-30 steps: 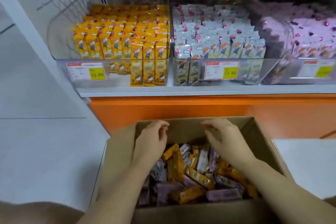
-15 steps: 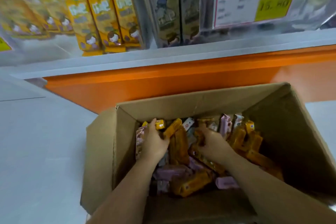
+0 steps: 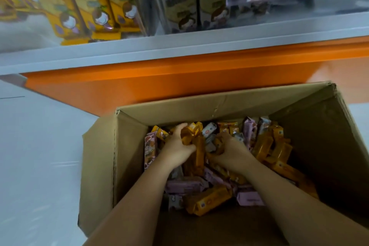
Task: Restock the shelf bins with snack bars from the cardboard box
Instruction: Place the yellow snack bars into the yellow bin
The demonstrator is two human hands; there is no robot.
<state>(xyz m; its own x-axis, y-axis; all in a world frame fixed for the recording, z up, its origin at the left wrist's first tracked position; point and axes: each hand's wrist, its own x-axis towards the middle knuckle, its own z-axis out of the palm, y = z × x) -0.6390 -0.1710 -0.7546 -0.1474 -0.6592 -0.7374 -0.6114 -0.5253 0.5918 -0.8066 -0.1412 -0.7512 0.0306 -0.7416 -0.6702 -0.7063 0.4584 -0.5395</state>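
**A:** Left hand (image 3: 176,147) in the box (image 3: 129,156) grips yellow bars (image 3: 194,133), long ways toward the far wall.

**B:** Right hand (image 3: 229,151) is curled into the pile, can't tell if it's got any. Yellow bin (image 3: 30,26) is above the box, leftward, so I'd say the left hand's closer.

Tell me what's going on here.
A person has both hands down in the cardboard box, which holds a loose pile of snack bars. The left hand grips a few yellow bars. The right hand curls its fingers onto bars in the pile. The shelf bins sit above.
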